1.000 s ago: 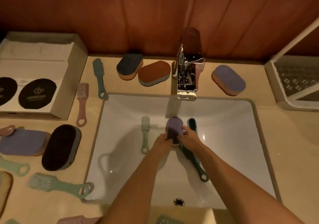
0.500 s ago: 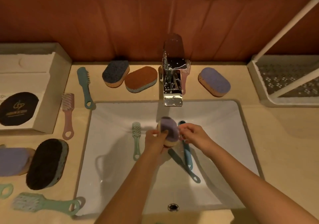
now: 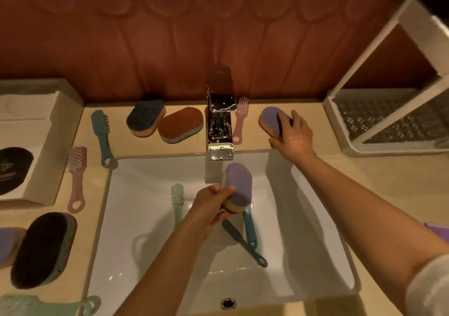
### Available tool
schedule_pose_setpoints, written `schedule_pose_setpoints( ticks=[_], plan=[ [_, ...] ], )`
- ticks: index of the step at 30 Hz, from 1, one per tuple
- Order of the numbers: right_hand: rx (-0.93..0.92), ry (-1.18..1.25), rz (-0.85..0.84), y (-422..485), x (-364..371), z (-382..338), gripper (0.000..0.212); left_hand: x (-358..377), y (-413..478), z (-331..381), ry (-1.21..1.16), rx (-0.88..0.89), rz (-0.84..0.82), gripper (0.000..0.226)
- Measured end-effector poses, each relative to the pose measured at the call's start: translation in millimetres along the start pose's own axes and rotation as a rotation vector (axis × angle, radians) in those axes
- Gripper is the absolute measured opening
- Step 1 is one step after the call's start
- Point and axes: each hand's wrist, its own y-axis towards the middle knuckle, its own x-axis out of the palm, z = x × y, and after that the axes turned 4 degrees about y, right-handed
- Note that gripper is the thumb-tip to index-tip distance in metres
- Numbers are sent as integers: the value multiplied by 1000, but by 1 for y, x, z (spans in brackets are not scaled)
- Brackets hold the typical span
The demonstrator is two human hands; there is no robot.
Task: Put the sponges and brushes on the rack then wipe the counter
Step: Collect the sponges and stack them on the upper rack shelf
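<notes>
Gripping a purple sponge [image 3: 237,186], the left hand [image 3: 213,206] hovered over the sink [image 3: 145,218]; the right hand [image 3: 294,135] clasped a second purple sponge [image 3: 269,118] on the worktop [image 3: 364,182] at one o'clock, near the rack [image 3: 352,143].

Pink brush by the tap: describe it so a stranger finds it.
Find the chrome tap behind the sink. On the counter to its right lies a pink brush, bristles toward the wall. The other pink brush lies left of the sink; this one sits between tap and purple sponge.
</notes>
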Motion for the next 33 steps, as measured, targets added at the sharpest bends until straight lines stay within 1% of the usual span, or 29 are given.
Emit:
schedule_pose_setpoints(
  ticks=[2,4,6,8,10,12,14,15,17,19,22,26,28,31,33],
  plan=[
    [2,-20,-26,2,0,-2,69,2,-4,1,3,10,-17,19],
    [-11,-21,-4,-1,-4,-4,68,4,-8,3,8,19,-38,10],
    [-11,56,3,-9,-10,-6,68,7,-9,6,7,30,-47,15],
    [30,253,-19,-24,-18,-12,65,9,-11,8,-23,34,-52,24],
    [84,482,-31,-48,-30,-19,61,13,-14,10,-43,41,-63,28],
    [133,694,-66,-77,-37,-26,58,18,-18,12,-71,44,-70,25],
    [160,807,-123,-106,-38,-30,59,24,-23,12,-110,44,-66,17],
    [170,840,-144,-119,-37,-32,60,26,-25,11,-122,49,-60,16],
    [206,892,-172,-139,-33,-35,59,31,-31,7,-123,77,-36,23],
    [232,946,-166,-152,-32,-41,54,36,-35,4,-81,124,20,33],
    [248,986,-148,-162,-32,-47,51,48,-45,0,-43,176,76,38],
    [206,975,-199,-172,-32,-51,54,55,-54,0,-116,160,69,41],
    [152,1052,-246,-177,-33,-51,54,56,-59,1,-155,156,52,42],
    [145,1119,-303,-177,-29,-48,53,59,-68,0,-282,124,-23,40],
    [109,1156,-332,-177,-32,-46,61,64,-73,-1,-375,127,-55,39]
  ],
)
